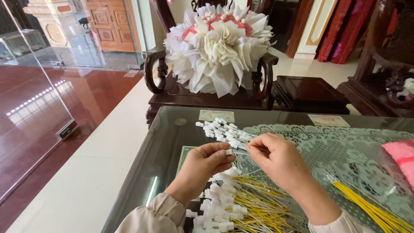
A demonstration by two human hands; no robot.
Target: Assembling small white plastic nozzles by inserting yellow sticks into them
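My left hand [206,165] pinches a small white folded tab [228,152] at the tip of a thin stick. My right hand [276,160] grips the same stick just to the right. Beyond the hands a fan of finished sticks with white tabs [222,130] lies on the glass table [168,142]. Below the hands a heap of yellow sticks with white tabs [235,205] is spread out. A bundle of bare yellow sticks [371,209] lies at the lower right.
A green lace doily [345,151] lies under the glass. A pink packet [403,157] sits at the right edge. Banknotes [216,115] lie flat near the far edge. A big white and pink paper-flower bouquet [220,43] rests on a dark wooden chair [207,97].
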